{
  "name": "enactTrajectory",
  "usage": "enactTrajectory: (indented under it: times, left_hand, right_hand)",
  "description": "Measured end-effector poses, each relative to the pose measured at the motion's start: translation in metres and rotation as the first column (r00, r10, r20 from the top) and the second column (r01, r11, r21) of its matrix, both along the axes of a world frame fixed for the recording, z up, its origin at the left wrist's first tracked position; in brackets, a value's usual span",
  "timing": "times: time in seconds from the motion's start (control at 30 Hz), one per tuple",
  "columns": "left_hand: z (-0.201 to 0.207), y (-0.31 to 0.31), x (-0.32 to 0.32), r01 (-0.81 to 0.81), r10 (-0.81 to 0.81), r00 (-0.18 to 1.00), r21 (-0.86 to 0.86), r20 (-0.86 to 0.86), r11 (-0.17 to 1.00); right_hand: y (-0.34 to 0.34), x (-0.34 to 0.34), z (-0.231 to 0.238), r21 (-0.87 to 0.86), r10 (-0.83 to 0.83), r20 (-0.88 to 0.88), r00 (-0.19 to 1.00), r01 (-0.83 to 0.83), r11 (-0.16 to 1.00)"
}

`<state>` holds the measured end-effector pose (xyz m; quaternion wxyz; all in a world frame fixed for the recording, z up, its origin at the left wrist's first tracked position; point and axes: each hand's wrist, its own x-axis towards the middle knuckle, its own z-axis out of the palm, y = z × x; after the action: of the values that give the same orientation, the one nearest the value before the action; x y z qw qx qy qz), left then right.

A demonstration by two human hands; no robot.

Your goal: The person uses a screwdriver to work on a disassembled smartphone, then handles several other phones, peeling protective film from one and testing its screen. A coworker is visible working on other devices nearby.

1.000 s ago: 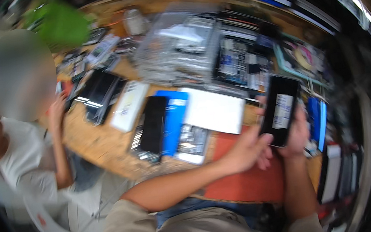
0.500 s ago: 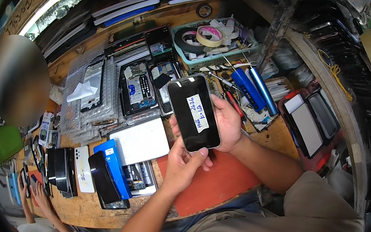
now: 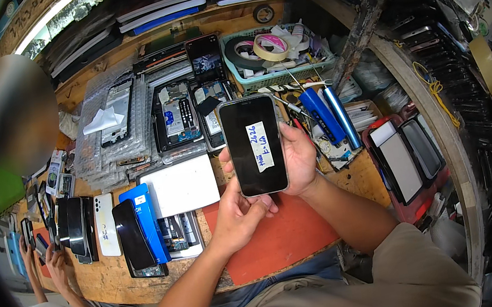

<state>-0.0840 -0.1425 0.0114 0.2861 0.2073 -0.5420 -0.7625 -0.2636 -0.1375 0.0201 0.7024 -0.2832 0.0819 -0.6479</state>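
Note:
A black smartphone point(image 3: 241, 166) is held upright above the red-orange mat point(image 3: 281, 241), its dark screen facing me. A white strip of tape point(image 3: 259, 146) with blue handwriting is stuck to the glass. My right hand point(image 3: 300, 158) wraps around the phone from the right and behind, closed on it, with fingertips showing past the left edge. Below, my left hand point(image 3: 240, 215) is closed at the phone's bottom edge, its thumb and bent fingers touching there. The fingers behind the phone are partly hidden.
Left of the mat lie a white box lid point(image 3: 179, 186), a blue box point(image 3: 150, 220) and several phones. Opened phones point(image 3: 177, 116) stand behind. A teal basket point(image 3: 236, 75) holds tape rolls; blue screwdrivers point(image 3: 322, 116) lie right. A co-worker's hands point(image 3: 57, 265) are far left.
My left thumb has slipped from over the phone's lower edge to just below it. The view has shifted slightly. The co-worker's hands have lifted and now hold something dark.

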Motion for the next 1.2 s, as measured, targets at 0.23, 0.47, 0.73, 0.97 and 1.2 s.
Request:
enactTrajectory:
  times: [0.23,0.47,0.73,0.97,1.2]
  left_hand:
    - [-0.004,0.002,0.000,-0.077,0.078,0.997,-0.112,0.009,0.991]
    - [-0.012,0.000,0.002,-0.081,0.080,0.996,-0.042,-0.041,0.996]
    - [-0.001,0.000,-0.006,-0.283,0.284,0.956,0.025,-0.072,0.959]
    - [0.012,-0.019,0.003,-0.617,0.610,0.768,0.031,-0.197,0.786]
    - [0.014,-0.034,0.018,-0.660,0.638,0.735,-0.029,-0.229,0.751]
  right_hand:
    - [0.000,-0.006,-0.009,-0.083,0.161,0.015,0.987,-0.159,0.984]
    - [0.000,-0.005,-0.010,-0.095,0.181,0.015,0.983,-0.179,0.979]
    - [0.000,0.011,0.000,0.036,-0.274,-0.198,0.941,0.286,0.958]
    - [0.005,0.009,0.014,-0.002,-0.314,-0.189,0.930,0.320,0.947]
    - [0.002,0.008,0.003,0.123,-0.205,-0.398,0.894,0.274,0.954]
